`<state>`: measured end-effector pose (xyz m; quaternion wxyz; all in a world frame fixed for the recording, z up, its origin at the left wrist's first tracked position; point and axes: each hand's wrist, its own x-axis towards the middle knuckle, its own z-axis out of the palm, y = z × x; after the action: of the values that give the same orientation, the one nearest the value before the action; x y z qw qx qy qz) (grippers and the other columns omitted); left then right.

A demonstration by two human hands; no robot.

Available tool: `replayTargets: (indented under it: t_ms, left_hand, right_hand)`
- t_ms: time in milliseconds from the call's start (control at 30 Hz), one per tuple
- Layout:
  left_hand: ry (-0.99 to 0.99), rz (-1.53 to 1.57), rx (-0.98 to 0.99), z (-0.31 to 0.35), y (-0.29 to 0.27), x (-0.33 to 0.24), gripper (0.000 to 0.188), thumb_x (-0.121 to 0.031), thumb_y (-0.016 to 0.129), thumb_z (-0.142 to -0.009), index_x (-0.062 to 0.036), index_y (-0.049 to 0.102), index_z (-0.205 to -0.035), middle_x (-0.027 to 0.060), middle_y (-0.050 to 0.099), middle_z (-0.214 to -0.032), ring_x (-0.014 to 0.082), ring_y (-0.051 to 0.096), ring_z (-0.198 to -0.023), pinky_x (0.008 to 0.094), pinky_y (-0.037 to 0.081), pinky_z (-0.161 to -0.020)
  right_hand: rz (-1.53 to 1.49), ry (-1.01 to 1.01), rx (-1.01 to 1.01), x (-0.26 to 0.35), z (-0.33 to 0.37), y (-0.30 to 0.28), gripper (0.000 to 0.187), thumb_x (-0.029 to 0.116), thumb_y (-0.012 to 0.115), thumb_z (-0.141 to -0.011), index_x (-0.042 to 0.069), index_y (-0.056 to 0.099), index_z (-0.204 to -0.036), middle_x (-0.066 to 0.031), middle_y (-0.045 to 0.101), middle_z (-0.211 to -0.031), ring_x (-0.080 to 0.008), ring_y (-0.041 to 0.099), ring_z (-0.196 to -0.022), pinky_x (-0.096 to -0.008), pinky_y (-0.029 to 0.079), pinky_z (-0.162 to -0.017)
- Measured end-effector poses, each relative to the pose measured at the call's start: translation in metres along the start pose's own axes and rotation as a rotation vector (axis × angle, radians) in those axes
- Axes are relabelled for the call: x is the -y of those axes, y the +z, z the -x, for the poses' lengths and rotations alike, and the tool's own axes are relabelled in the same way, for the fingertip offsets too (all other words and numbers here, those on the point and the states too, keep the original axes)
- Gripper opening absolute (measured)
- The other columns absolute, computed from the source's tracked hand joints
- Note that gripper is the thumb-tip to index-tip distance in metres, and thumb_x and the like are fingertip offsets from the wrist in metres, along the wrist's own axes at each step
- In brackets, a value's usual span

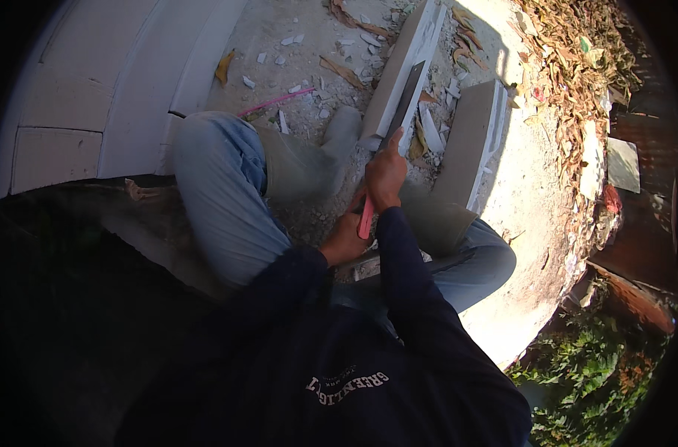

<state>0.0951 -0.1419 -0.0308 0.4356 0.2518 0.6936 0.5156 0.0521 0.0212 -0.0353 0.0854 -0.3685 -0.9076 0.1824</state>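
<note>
A long tool with a narrow dark blade (406,100) and a pinkish-red handle (366,220) points away from me. My right hand (386,177) is closed around it, one finger stretched along the blade. Along the white edge of a long pale grey moulding piece (384,112) lies the blade. My left hand (344,239) is closed just below, beside the handle; its fingers are partly hidden, so what it grips cannot be made out. A second grey piece with layered white edges (465,141) lies to the right, by my right knee.
White chips (294,39) and dry leaves (344,72) litter the dusty ground. A thin pink stick (277,100) lies left of my foot. Large pale panels (141,82) stand at the left. Piled dry leaves (570,67) and green plants (592,365) line the right side.
</note>
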Motion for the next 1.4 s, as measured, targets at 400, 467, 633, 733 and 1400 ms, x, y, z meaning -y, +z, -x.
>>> replayTargets:
  t_ms: [400,467,633,733,1400]
  left_hand:
    - [-0.356,0.215,0.204,-0.017,-0.018,-0.023,0.014,-0.002,0.073,-0.078,-0.0012,0.058,-0.079,0.0113,0.066,-0.094,0.0203,0.062,-0.103,0.0395,0.047,-0.090]
    - [-0.298,0.264,0.160,-0.009,-0.011,-0.007,0.014,0.000,0.072,-0.078,-0.0001,0.059,-0.081,0.0111,0.066,-0.095,0.0182,0.061,-0.102,0.0383,0.047,-0.089]
    - [0.116,-0.020,-0.072,0.016,0.002,0.017,0.014,-0.003,0.073,-0.081,0.0020,0.062,-0.087,0.0110,0.068,-0.090,0.0197,0.063,-0.098,0.0356,0.050,-0.082]
    - [-0.245,0.134,0.155,-0.005,-0.013,-0.014,0.014,-0.005,0.073,-0.082,0.0019,0.062,-0.085,0.0142,0.069,-0.096,0.0249,0.063,-0.115,0.0363,0.049,-0.088]
    - [-0.256,0.085,0.107,-0.021,-0.024,-0.051,0.021,-0.001,0.071,-0.075,-0.0001,0.061,-0.093,0.0096,0.055,-0.097,0.0183,0.057,-0.091,0.0355,0.048,-0.075]
  right_hand:
    - [0.023,0.016,-0.040,0.003,-0.018,0.004,0.084,0.002,0.058,-0.080,-0.006,0.021,-0.155,-0.0260,0.065,-0.070,-0.0436,0.065,-0.065,-0.0526,0.050,-0.061]
    - [-0.005,-0.011,-0.017,0.005,-0.006,0.002,0.084,0.001,0.058,-0.080,-0.006,0.022,-0.155,-0.0261,0.065,-0.070,-0.0434,0.065,-0.064,-0.0527,0.049,-0.061]
    - [-0.042,-0.042,-0.065,0.010,0.017,0.004,0.084,0.001,0.058,-0.080,-0.007,0.020,-0.155,-0.0257,0.064,-0.068,-0.0430,0.063,-0.061,-0.0528,0.048,-0.059]
    - [-0.025,0.000,-0.018,0.007,0.004,-0.004,0.085,0.001,0.059,-0.080,-0.007,0.019,-0.155,-0.0253,0.064,-0.069,-0.0429,0.063,-0.061,-0.0528,0.048,-0.060]
    - [-0.079,0.016,-0.057,-0.003,-0.036,-0.005,0.091,-0.002,0.060,-0.077,-0.006,0.015,-0.156,-0.0274,0.064,-0.071,-0.0435,0.065,-0.063,-0.0533,0.050,-0.060]
